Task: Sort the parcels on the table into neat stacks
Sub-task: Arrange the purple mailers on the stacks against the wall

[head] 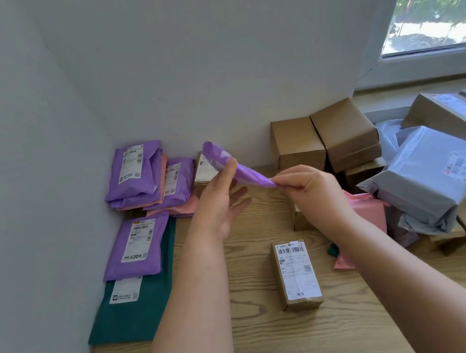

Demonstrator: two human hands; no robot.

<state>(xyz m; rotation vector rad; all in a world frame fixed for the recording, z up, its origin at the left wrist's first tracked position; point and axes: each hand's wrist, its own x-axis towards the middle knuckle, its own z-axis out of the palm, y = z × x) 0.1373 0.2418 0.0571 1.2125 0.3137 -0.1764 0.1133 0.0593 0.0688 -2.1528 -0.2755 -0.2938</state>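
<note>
Right hand [312,190] pinched the lower corner of a thin, crumpled purple mailer [224,159], held slanting above the middle of the table [286,347]; left hand [221,203], fingers loosely spread, touched its upper half.

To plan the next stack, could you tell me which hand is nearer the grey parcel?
Right. The right hand sits just left of the grey parcel; the left hand is farther left, beyond the right one.
</note>
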